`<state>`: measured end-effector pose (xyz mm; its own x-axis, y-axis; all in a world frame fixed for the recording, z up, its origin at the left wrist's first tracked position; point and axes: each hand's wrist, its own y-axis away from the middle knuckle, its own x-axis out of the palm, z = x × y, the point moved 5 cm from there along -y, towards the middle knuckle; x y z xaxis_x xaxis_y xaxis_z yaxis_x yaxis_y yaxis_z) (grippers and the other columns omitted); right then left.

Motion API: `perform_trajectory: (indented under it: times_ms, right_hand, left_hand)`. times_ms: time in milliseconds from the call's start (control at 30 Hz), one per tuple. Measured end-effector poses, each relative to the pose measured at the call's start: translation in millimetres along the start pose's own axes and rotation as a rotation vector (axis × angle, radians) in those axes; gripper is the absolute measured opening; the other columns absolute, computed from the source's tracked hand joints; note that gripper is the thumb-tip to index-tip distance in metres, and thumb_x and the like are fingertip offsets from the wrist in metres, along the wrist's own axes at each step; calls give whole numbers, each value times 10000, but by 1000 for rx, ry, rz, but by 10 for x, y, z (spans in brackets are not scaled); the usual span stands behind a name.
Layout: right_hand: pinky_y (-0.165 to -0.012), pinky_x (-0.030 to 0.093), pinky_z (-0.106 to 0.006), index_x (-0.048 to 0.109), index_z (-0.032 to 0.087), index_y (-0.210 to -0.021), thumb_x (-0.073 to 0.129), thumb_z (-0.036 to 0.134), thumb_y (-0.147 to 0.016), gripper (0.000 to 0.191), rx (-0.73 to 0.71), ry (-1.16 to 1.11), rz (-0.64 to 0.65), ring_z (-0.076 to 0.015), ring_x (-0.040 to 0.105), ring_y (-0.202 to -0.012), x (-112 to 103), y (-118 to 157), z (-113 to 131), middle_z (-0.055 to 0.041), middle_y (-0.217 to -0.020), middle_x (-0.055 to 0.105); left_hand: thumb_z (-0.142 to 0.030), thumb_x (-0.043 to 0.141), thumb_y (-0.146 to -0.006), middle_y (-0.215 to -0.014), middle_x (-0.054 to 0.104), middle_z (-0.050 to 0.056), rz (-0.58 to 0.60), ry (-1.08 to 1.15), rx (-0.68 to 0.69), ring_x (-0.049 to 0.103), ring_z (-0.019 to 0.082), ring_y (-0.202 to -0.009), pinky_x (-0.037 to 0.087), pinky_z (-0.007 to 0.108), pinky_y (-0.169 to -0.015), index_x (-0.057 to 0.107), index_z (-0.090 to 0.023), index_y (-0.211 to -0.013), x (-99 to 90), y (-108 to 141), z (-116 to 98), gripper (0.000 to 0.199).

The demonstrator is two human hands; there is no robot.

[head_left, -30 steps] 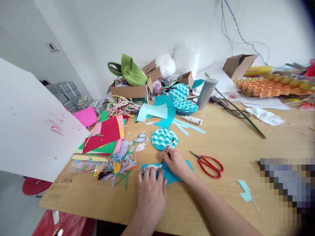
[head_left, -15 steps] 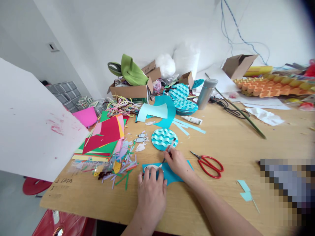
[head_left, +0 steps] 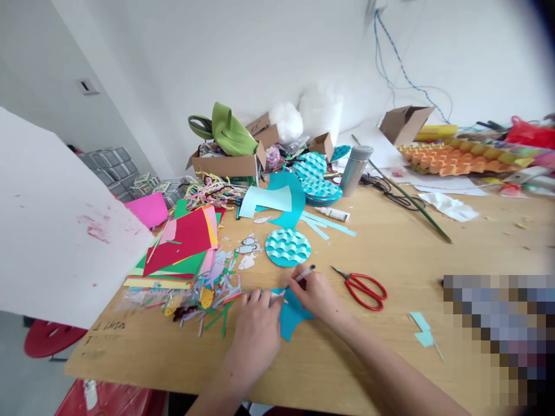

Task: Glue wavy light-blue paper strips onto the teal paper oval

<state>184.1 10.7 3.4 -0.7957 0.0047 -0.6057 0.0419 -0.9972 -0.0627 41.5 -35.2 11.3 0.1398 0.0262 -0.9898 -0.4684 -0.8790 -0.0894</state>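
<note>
My right hand [head_left: 315, 292] is closed round a slim pen [head_left: 306, 273], its tip at the edge of a white paper fish [head_left: 278, 297]. The fish lies on a piece of blue paper [head_left: 293, 318] with a curved edge. Spread flat over most of the fish and the paper's left part, my left hand [head_left: 256, 323] presses them to the table. Just beyond sits a round blue disc with wavy paper strips [head_left: 288, 247]. Red-handled scissors [head_left: 364, 290] rest to the right of my right hand.
Small paper fish [head_left: 247, 249] and a stack of coloured paper [head_left: 182, 240] lie to the left, among paper scraps. Farther back are a glue bottle [head_left: 336, 214], a grey flask [head_left: 356, 169] and a filled cardboard box [head_left: 228, 164]. Light blue pieces [head_left: 421, 329] lie at right.
My left hand has shifted over the fish, covering more of it. The blue paper has turned, and the pen leans more to the right. The camera view has moved slightly.
</note>
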Motion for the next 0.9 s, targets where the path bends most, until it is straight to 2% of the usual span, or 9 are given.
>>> perform_trajectory:
  times_ms: [233, 467, 667, 900]
  right_hand:
    - [-460, 385, -252, 451, 240, -732, 430, 383, -879, 207, 81, -155, -89, -154, 534, -448, 92, 210, -101, 27, -522, 539]
    - [-476, 382, -260, 456, 245, -723, 418, 425, -905, 258, 8, -137, -128, -163, 536, -492, 120, 263, -123, 11, -554, 536]
    - [-514, 377, -252, 441, 244, -720, 433, 385, -915, 241, -52, -129, -146, -150, 520, -526, 129, 282, -122, 16, -592, 541]
    - [-545, 379, -247, 450, 239, -726, 432, 355, -923, 229, -87, -115, -146, -144, 519, -560, 142, 280, -113, 16, -622, 541]
  left_hand:
    - [-131, 477, -884, -963, 627, 39, -38, -26, 28, 554, 218, -915, 414, 377, -765, 644, -276, -1133, -14, 19, 11, 333]
    - [-136, 483, -878, -992, 624, 37, -44, 3, 26, 547, 223, -938, 417, 386, -800, 614, -282, -1188, 18, 43, 16, 366]
    - [-152, 468, -896, -1016, 630, 27, -25, 38, 11, 542, 230, -948, 423, 398, -802, 587, -299, -1229, 19, 32, 40, 382]
    - [-125, 469, -893, -991, 635, 11, -24, 84, -9, 531, 228, -944, 414, 403, -849, 612, -267, -1147, 35, 74, 42, 324]
